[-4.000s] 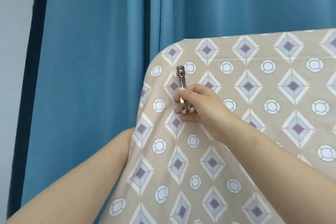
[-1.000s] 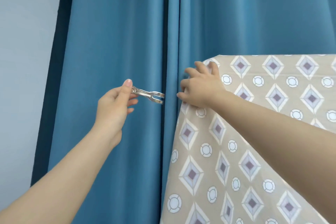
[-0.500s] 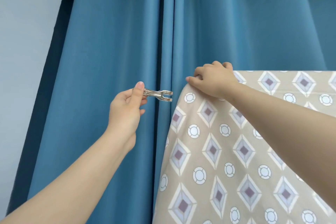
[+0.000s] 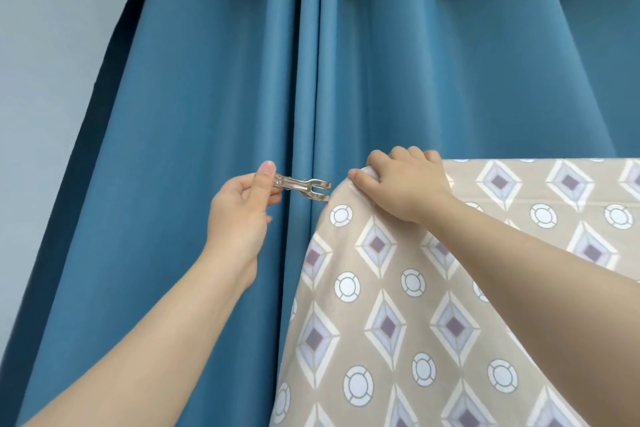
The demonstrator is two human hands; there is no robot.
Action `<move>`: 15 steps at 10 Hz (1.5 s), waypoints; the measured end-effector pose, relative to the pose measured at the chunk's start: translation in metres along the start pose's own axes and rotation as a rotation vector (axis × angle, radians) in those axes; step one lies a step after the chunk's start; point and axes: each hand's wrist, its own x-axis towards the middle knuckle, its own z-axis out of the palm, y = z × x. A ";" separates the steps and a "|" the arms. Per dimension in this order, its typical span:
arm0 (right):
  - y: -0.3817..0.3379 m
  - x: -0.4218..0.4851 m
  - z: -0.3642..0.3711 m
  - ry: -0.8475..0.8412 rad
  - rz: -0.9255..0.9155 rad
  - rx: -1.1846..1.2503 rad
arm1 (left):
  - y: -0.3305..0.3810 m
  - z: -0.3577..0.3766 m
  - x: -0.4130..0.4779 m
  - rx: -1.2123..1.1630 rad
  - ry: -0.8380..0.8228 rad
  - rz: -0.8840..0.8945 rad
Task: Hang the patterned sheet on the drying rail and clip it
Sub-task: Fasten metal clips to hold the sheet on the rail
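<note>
- Sheet [image 4: 398, 305], beige with diamonds and circles, hangs over a hidden rail before the blue curtain [image 4: 207, 97].
- Right hand [image 4: 403, 184] curls over its top corner.
- Left hand [image 4: 242, 208] pinches a metal clip [image 4: 303, 186], its prongs spread just beside that corner.

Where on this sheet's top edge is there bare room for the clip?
Bare: the top edge of the sheet from the right hand to the picture's right side, and a sliver of corner between the clip in the left hand and the right thumb. Crowded: the corner under that hand.
</note>
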 end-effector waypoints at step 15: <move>-0.004 -0.002 0.005 -0.010 0.010 0.000 | 0.007 -0.012 0.024 0.253 -0.161 0.094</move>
